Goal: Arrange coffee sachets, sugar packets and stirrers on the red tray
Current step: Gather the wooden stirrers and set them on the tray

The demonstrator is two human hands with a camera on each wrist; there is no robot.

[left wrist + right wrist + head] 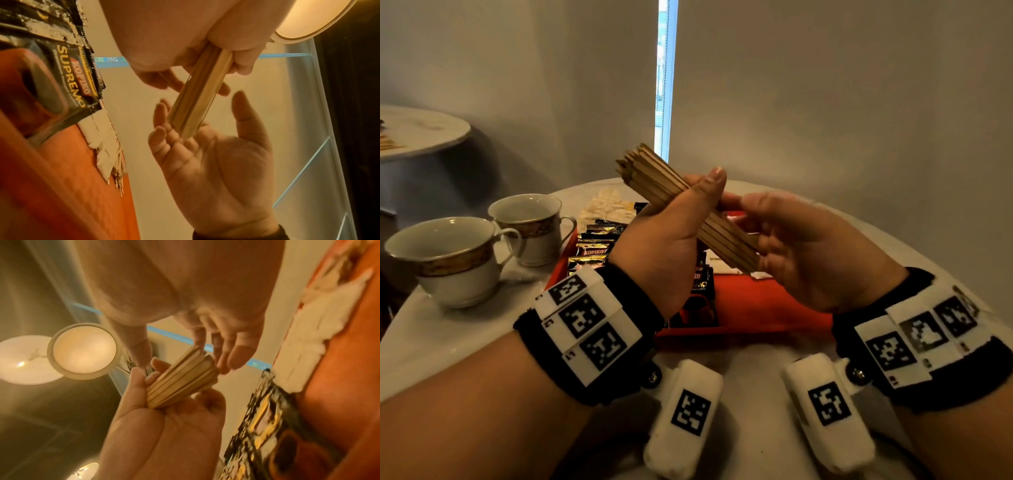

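A thick bundle of wooden stirrers (654, 178) is held slanting above the red tray (756, 308). My left hand (688, 212) grips the bundle around its middle, thumb on top. My right hand (784, 240) is open, its palm and straight fingers against the bundle's lower end (185, 129). In the right wrist view the stirrers (180, 379) fan slightly in the left hand's grip. Black coffee sachets (595, 245) lie in a row at the tray's left side. White sugar packets (717, 263) lie on the tray, partly hidden under the hands.
Two white cups with gold bands (448, 257) (530, 226) stand on the table left of the tray. A heap of white packets (606, 205) lies behind the tray. Thin wooden sticks (119, 168) lie beside the sugar packets. Another round table (414, 130) stands far left.
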